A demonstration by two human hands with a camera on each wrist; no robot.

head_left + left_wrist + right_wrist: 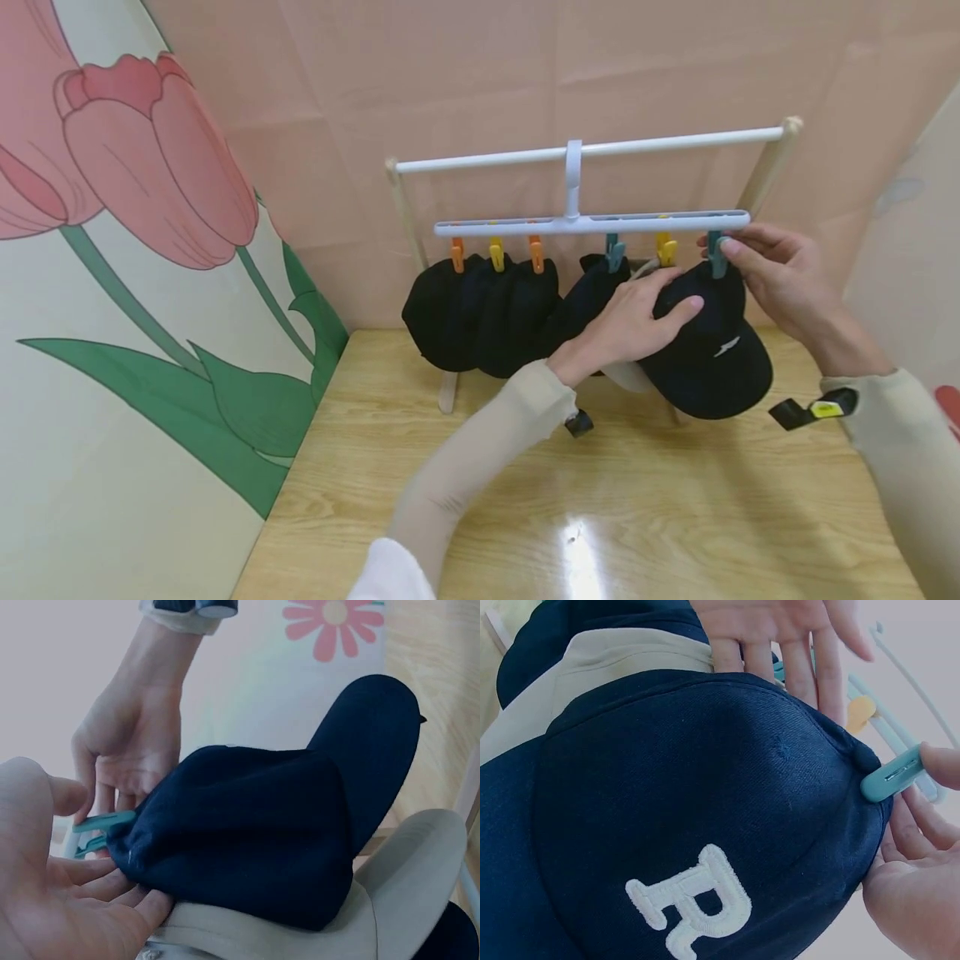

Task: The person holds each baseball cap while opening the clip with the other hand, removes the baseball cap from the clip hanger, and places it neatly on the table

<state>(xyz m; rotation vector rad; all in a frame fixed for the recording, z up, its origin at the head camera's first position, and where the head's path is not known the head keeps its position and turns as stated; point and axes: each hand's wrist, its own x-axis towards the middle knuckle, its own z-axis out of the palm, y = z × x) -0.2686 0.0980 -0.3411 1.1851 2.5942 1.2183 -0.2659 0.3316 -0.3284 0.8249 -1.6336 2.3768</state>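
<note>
My right hand (787, 283) pinches a teal clip (717, 254) at the right end of a white clip hanger (517, 226). That clip bites the crown of a dark baseball cap (738, 379), which hangs brim down and shows a white embroidered letter R (720, 900) in the right wrist view. My left hand (637, 321) lies against the cap's left side, fingers extended and thumb apart. A beige cap (420, 877) hangs right beside it, partly hidden behind the left hand and the dark cap in the head view.
More dark caps (480, 321) hang farther left from orange and yellow clips (497, 254). The hanger hooks over a white rod (480, 160) on a wooden stand (767, 171). Below is a wood-grain table (420, 475); a tulip-printed wall (157, 158) stands at left.
</note>
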